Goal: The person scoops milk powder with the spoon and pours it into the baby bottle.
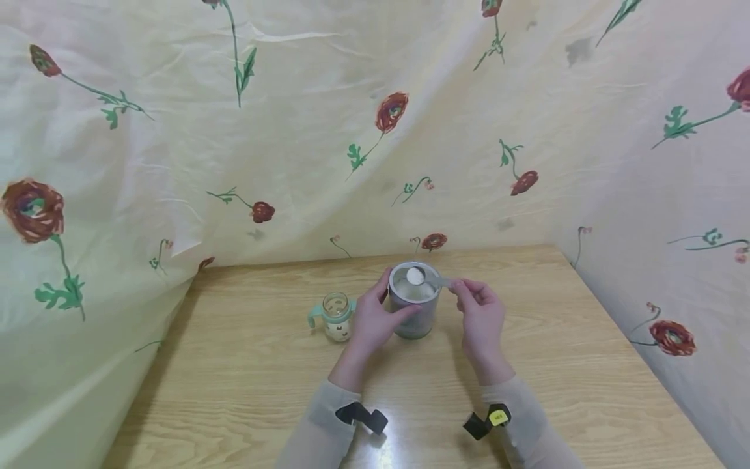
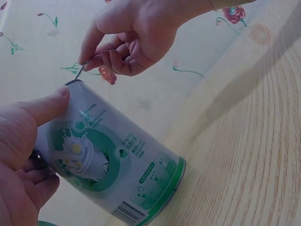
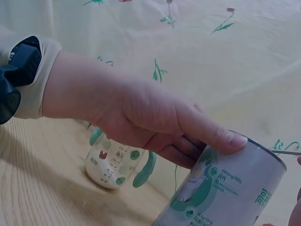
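A milk powder can (image 1: 417, 318), white and green with its top uncovered, stands upright on the table. My left hand (image 1: 375, 319) grips its left side, the thumb (image 2: 51, 103) lying near the rim. Between the thumb and fingertips of my right hand (image 1: 482, 312) is the handle of a spoon (image 1: 441, 282). White powder (image 1: 415, 275) fills the spoon's bowl, which is over the can's mouth. Just left of my left hand is a baby bottle (image 1: 336, 320) with mint-green handles and no cap, holding something pale. In the right wrist view, only the spoon's thin handle (image 3: 284, 152) shows.
The wooden table (image 1: 246, 365) carries the can and the bottle. Behind it and along both sides hangs a pale cloth (image 1: 305, 143) with red flowers. Each wrist wears a black camera (image 1: 479, 426).
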The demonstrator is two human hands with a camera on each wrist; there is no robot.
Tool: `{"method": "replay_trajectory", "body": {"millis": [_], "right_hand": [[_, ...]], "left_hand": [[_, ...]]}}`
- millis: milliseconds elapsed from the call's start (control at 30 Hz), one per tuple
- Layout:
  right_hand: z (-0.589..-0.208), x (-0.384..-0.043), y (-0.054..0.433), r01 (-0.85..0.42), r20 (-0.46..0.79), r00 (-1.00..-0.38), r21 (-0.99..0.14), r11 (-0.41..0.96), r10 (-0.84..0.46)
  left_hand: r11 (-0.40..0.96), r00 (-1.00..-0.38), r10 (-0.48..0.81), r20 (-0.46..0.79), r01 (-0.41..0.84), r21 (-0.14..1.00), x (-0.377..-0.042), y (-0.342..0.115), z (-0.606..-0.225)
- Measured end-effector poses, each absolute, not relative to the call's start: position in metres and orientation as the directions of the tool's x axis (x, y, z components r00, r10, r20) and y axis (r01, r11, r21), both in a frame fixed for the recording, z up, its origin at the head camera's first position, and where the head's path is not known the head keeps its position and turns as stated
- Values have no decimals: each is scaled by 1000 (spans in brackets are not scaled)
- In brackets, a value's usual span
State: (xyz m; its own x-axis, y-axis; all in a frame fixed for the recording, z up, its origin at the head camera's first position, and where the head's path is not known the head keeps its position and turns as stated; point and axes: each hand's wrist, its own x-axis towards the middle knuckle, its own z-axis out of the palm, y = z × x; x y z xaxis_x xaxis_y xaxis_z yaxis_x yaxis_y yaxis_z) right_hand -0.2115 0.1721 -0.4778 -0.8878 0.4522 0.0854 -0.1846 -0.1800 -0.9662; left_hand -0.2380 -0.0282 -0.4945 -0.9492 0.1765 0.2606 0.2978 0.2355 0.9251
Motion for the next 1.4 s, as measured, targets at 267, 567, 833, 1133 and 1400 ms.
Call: {"method": "replay_trajectory", "body": {"millis": [267, 567, 833, 1133, 1400], "right_hand": [[-474, -212, 168, -174, 35, -898, -944, -281, 439], [-467, -211, 165, -147, -30, -911, -908, -391, 411], [-460, -207, 159, -144, -73, -917, -856, -497, 392], [-449, -199, 149, -154, -82, -919, -827, -541, 386], [-446, -198, 136, -154, -88, -921, -814, -560, 381]], "left_hand": [[229, -950, 170, 260, 295, 928, -236, -33, -489], [185, -939, 199, 281, 317, 930, -237, -40, -482], [187, -943, 191, 273, 308, 933, -236, -55, -469], [154, -942, 138, 306, 325, 933, -231, -88, -456], [169, -912, 148, 382, 404, 899, -234, -128, -453]]}}
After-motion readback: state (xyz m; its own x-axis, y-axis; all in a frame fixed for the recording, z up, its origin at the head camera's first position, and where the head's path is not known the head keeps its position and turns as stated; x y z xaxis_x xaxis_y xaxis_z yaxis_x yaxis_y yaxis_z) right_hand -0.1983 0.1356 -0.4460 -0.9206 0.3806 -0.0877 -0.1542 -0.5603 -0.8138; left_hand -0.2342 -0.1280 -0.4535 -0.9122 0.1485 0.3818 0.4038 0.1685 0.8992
